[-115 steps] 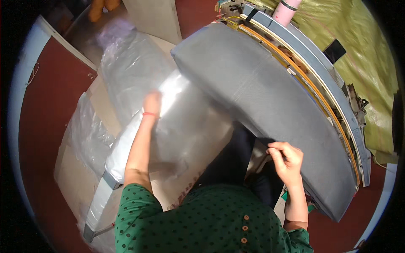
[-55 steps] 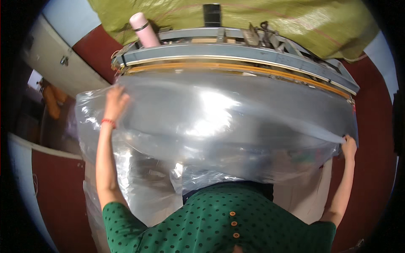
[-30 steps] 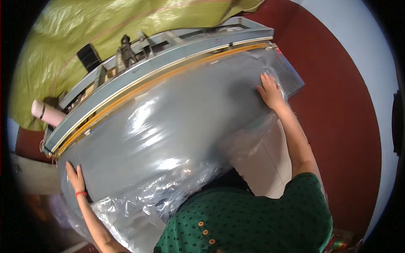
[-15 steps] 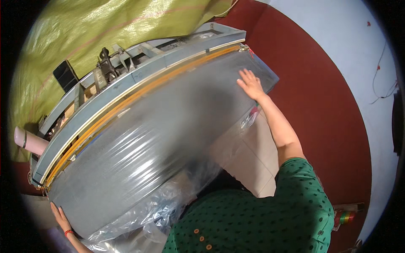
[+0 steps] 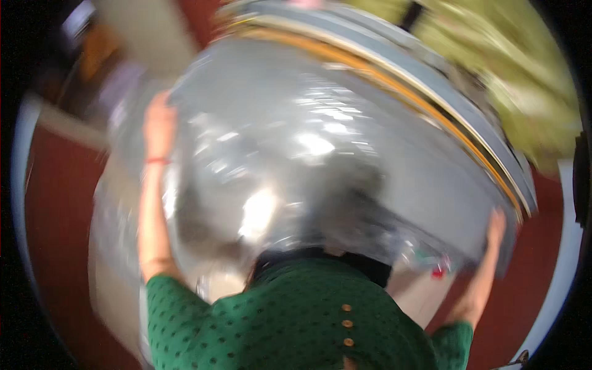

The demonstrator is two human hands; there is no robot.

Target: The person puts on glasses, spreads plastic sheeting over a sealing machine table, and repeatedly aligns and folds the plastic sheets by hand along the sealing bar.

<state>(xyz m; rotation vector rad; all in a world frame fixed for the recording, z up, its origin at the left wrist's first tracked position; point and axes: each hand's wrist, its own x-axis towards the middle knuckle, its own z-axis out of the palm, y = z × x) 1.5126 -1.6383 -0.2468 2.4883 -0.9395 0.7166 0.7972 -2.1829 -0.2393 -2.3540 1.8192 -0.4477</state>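
A wide grey panel (image 5: 425,185) lies in front of me, with a shiny clear plastic sheet (image 5: 234,166) spread over its left and near parts. My left hand (image 5: 159,126) touches the sheet near the panel's far left edge; blur smears its fingers. At the panel's right end my right hand (image 5: 496,225) rests on or beside the grey surface. Its fingers are smeared too, so I cannot tell how they are bent. The sheet hangs loose toward my body.
Along the panel's far side runs a blue-grey metal frame (image 5: 407,52) with an orange strip (image 5: 364,57). Yellow-green woven sheeting (image 5: 524,80) lies beyond it. Red flooring (image 5: 68,185) shows at the left. A small red item (image 5: 438,271) is near the panel's front edge.
My view has swung left, so the panel appears turned. My left arm reaches farther forward along the left edge. My right hand has gone from flat on the panel's top to its right end.
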